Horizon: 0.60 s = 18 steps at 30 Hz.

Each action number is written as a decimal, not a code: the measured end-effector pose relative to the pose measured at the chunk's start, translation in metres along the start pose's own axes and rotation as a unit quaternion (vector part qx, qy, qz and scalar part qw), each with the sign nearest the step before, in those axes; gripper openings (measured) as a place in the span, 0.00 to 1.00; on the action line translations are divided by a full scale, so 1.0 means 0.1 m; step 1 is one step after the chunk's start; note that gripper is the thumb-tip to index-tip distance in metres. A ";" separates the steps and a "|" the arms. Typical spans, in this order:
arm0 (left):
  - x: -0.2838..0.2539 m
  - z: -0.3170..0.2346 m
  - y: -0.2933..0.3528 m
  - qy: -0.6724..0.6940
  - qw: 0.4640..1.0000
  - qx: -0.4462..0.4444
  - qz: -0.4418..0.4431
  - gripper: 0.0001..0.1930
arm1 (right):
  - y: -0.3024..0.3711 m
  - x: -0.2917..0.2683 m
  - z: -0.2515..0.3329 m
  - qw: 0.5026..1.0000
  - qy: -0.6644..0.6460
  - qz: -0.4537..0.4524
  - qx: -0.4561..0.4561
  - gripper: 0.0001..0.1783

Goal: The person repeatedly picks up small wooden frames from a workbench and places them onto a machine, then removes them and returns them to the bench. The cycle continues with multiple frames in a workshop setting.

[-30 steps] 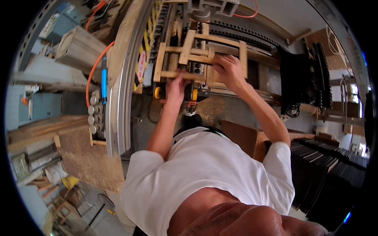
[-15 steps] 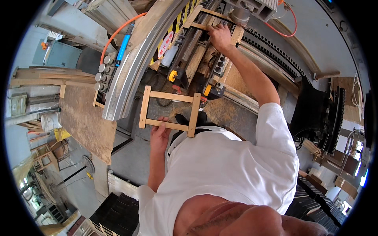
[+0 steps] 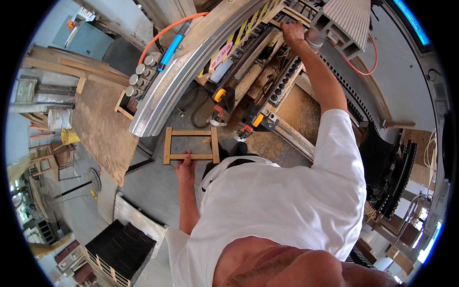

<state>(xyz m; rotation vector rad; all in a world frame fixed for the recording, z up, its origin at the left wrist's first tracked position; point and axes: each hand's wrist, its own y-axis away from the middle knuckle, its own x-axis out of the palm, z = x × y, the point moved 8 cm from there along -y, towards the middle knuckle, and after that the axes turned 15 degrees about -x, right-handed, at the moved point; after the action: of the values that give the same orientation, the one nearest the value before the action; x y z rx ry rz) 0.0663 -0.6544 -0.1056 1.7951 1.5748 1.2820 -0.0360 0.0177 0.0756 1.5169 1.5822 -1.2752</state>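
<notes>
My left hand grips the near rail of a small wooden frame, fingers and thumb closed around it. This frame has two side posts joined by two rails and hangs in the air just in front of me, left of the machine's near end. My right arm reaches far out over the machine. There my right hand is closed on a rail of a second wooden frame at the machine's far part; its fingertips are partly hidden. That frame sits beside a grey metal cylinder.
Parallel rails with yellow knobs run away from me, with sawdust around them. A curved metal beam with striped tape borders the left. Farther left stands a worn wooden board; a fan is below it.
My right hand and the second frame have moved farther along the machine. The frame in my left hand has dropped lower, away from the machine, and hangs straighter. The view has shifted.
</notes>
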 end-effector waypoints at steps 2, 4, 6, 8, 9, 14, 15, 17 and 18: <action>-0.07 0.08 -0.02 0.009 0.999 -0.006 -0.031 0.20 | 0.00 0.02 -0.03 1.000 0.008 -0.018 -0.011 0.13; -0.15 0.16 -0.12 0.014 0.999 -0.010 -0.044 0.20 | -0.03 0.00 -0.02 1.000 -0.014 -0.011 -0.010 0.15; -0.17 0.19 -0.16 0.005 0.998 -0.015 -0.059 0.20 | -0.01 0.03 -0.07 1.000 0.013 0.013 0.006 0.15; -0.17 0.19 -0.22 -0.015 0.997 -0.018 -0.077 0.20 | 0.00 0.04 -0.13 0.999 0.011 0.027 0.016 0.14; -0.19 0.19 -0.22 -0.017 0.996 -0.017 -0.083 0.20 | 0.01 0.05 -0.13 0.999 0.002 0.030 0.017 0.14; -0.42 0.21 -0.34 -0.003 0.995 0.010 -0.101 0.15 | -0.03 0.05 -0.14 1.000 -0.009 0.024 0.009 0.13; -0.49 0.19 -0.34 -0.004 0.993 0.019 -0.113 0.15 | -0.03 0.05 -0.14 1.000 -0.005 0.018 0.004 0.13; -0.56 0.15 -0.32 0.001 0.990 0.041 -0.138 0.14 | -0.03 0.05 -0.12 1.000 0.001 0.015 -0.013 0.12; -0.58 0.12 -0.32 -0.017 0.988 0.050 -0.145 0.13 | -0.04 0.04 -0.14 1.000 0.004 0.013 -0.023 0.12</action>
<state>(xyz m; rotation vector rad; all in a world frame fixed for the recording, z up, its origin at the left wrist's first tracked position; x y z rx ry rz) 0.0634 -0.6971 -0.1578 1.5636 1.8291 1.0477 -0.0375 0.0323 0.0777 1.5106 1.5804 -1.2127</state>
